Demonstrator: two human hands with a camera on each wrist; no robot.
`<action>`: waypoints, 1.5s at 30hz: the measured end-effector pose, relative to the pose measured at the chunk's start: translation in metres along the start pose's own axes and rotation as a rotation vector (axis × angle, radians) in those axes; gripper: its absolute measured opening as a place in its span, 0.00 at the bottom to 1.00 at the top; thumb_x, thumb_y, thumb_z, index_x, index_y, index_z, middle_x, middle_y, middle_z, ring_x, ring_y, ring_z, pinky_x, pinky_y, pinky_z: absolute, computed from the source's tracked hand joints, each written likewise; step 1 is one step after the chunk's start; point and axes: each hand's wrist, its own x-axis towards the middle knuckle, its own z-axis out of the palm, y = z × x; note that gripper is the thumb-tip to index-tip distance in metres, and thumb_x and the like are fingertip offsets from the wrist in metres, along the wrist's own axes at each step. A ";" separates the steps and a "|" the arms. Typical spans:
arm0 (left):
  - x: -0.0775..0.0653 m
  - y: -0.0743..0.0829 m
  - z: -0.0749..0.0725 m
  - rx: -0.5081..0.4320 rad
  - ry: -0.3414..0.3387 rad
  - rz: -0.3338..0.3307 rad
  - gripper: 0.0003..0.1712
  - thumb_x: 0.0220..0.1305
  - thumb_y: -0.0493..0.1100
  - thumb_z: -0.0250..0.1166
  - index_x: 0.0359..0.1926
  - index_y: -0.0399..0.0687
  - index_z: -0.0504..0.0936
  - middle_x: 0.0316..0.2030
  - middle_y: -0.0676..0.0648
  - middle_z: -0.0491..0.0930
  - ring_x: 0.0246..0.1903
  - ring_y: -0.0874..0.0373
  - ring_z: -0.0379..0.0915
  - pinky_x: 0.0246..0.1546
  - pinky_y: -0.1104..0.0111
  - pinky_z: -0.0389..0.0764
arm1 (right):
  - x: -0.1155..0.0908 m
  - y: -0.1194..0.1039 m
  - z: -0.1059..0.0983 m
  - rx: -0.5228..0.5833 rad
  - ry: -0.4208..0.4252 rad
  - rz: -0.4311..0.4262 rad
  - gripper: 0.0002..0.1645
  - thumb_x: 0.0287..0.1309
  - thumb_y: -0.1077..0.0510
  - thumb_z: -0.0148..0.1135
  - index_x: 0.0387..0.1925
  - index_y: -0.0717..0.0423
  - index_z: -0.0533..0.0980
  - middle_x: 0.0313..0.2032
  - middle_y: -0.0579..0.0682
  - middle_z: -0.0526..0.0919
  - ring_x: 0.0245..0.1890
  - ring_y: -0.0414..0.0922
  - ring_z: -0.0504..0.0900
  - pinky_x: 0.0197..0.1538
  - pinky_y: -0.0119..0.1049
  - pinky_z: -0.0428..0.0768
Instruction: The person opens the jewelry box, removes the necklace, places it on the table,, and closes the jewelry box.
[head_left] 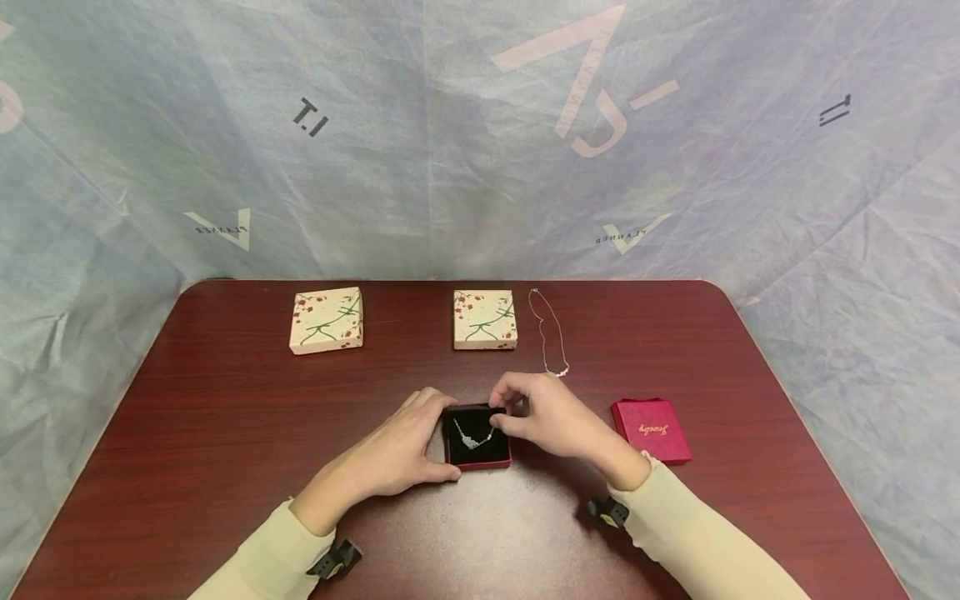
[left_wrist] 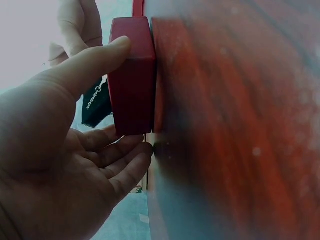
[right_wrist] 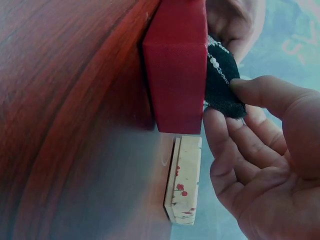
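Note:
A small red jewelry box (head_left: pixel 483 466) sits on the table before the person, its top off. My left hand (head_left: pixel 397 446) grips it from the left side, thumb (left_wrist: pixel 107 57) against the near wall and fingers around the far side. The right hand (head_left: pixel 551 417) pinches a corner of the black velvet insert (right_wrist: pixel 220 95) between thumb and fingers. This insert is tilted, its edge raised above the box wall in both wrist views. A silver necklace with a sparkling pendant (head_left: pixel 470 442) is strung across it, and small pearl-like beads (right_wrist: pixel 214 62) show on its chain.
A red lid (head_left: pixel 651 429) with gold "Jewelry" lettering lies right of the right hand. Two cream flower-patterned boxes stand farther back, one at left (head_left: pixel 326 321) and one at centre (head_left: pixel 485 320). Beside the centre one a thin necklace (head_left: pixel 561 337) lies on the table (head_left: pixel 225 417).

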 end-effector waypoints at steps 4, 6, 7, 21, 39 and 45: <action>0.000 0.001 0.000 0.000 -0.001 -0.005 0.48 0.50 0.50 0.86 0.67 0.36 0.73 0.58 0.47 0.74 0.61 0.53 0.69 0.66 0.55 0.73 | 0.000 -0.002 -0.002 0.024 -0.009 0.005 0.09 0.61 0.62 0.76 0.39 0.49 0.83 0.33 0.35 0.85 0.35 0.35 0.84 0.43 0.43 0.86; 0.000 0.001 0.000 0.001 -0.001 -0.008 0.48 0.50 0.49 0.86 0.67 0.36 0.73 0.58 0.46 0.74 0.61 0.52 0.69 0.66 0.55 0.73 | 0.000 -0.002 -0.002 0.027 -0.012 0.002 0.09 0.61 0.63 0.75 0.40 0.49 0.83 0.33 0.36 0.85 0.36 0.35 0.84 0.44 0.41 0.86; 0.000 0.001 0.000 -0.001 -0.001 -0.009 0.48 0.50 0.49 0.86 0.67 0.35 0.73 0.58 0.46 0.74 0.61 0.52 0.69 0.66 0.55 0.73 | 0.000 -0.002 -0.003 0.029 -0.013 0.001 0.09 0.61 0.63 0.75 0.40 0.50 0.83 0.34 0.36 0.86 0.37 0.36 0.84 0.45 0.41 0.85; 0.000 0.001 0.000 0.035 -0.008 0.001 0.47 0.49 0.52 0.86 0.63 0.36 0.73 0.57 0.47 0.73 0.58 0.52 0.69 0.65 0.54 0.73 | 0.004 -0.002 -0.011 0.072 -0.010 -0.010 0.14 0.62 0.64 0.75 0.48 0.56 0.82 0.40 0.45 0.88 0.42 0.38 0.86 0.49 0.44 0.85; 0.002 0.000 -0.001 0.060 -0.012 -0.006 0.54 0.49 0.55 0.86 0.67 0.31 0.69 0.59 0.43 0.73 0.60 0.49 0.69 0.68 0.52 0.71 | 0.009 0.000 -0.021 0.109 0.017 -0.024 0.17 0.61 0.64 0.76 0.49 0.51 0.81 0.39 0.40 0.87 0.37 0.40 0.85 0.40 0.36 0.82; 0.001 0.000 -0.001 0.046 -0.011 -0.007 0.57 0.48 0.56 0.86 0.70 0.32 0.68 0.60 0.43 0.73 0.62 0.49 0.69 0.69 0.52 0.70 | 0.009 -0.001 -0.026 0.115 0.019 -0.012 0.17 0.62 0.64 0.76 0.50 0.50 0.80 0.39 0.40 0.87 0.37 0.40 0.85 0.41 0.37 0.83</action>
